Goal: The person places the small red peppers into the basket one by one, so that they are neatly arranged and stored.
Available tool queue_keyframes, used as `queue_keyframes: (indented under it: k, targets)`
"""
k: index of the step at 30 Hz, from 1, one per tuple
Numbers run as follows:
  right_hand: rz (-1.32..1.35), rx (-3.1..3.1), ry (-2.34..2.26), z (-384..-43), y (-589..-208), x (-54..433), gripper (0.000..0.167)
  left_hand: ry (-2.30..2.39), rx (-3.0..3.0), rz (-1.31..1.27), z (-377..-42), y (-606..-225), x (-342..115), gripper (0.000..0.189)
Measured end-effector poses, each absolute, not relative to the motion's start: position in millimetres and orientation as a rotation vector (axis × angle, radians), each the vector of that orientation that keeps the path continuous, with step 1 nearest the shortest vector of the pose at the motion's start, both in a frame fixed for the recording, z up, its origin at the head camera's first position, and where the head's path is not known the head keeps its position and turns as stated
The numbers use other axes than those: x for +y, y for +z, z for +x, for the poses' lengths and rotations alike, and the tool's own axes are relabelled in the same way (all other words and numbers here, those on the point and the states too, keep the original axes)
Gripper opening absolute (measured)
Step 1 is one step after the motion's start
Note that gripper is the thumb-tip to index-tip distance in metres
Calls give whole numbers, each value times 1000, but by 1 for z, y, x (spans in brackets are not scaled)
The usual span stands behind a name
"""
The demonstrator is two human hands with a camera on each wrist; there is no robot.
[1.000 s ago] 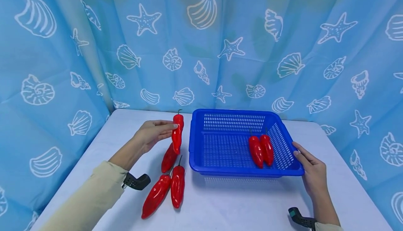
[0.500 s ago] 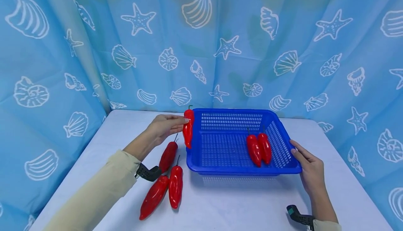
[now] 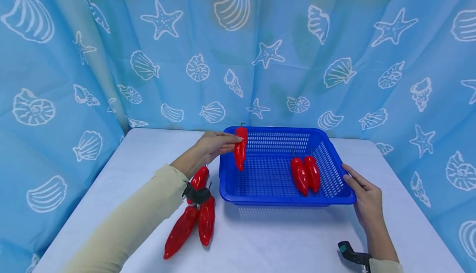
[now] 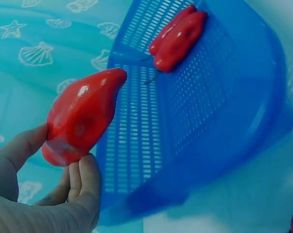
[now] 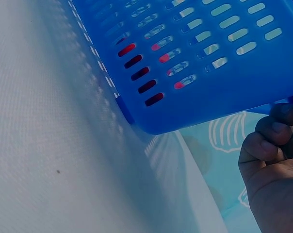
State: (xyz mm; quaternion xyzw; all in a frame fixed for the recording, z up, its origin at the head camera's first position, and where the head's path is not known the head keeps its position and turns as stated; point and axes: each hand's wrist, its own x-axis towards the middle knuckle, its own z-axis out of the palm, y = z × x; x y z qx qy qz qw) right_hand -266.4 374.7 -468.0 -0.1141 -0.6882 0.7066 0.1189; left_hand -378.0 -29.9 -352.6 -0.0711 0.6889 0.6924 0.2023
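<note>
Clearly, a red pepper (image 3: 240, 149) is pinched between the thumb and fingertips of the left hand (image 3: 215, 144), whose fingers are pressed together; its stem is pointed toward twelve o'clock and its tip toward six. It is held up over the ten o'clock end of the blue basket (image 3: 275, 201), as seen from the head. Inside, two red peppers (image 3: 299, 176) are laid side by side toward four o'clock, their stems turned to twelve. By the right hand (image 3: 366, 192), the basket's rim is gripped between three and four o'clock, the fingers curled against it. On the white table (image 3: 279, 240), at eight o'clock from the basket, three peppers (image 3: 181, 232) are grouped, partly covered by the left wrist's black device (image 3: 199, 195). Toward twelve, everything is backed by a shell-printed curtain (image 3: 238, 50).
</note>
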Motion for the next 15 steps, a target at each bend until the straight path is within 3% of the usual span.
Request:
queue_keyframes:
  k: [15]
  targets:
    - [-325, -2005, 2063, -265, -467, 372, 54, 1820, 2026, -179, -387, -372, 19, 40]
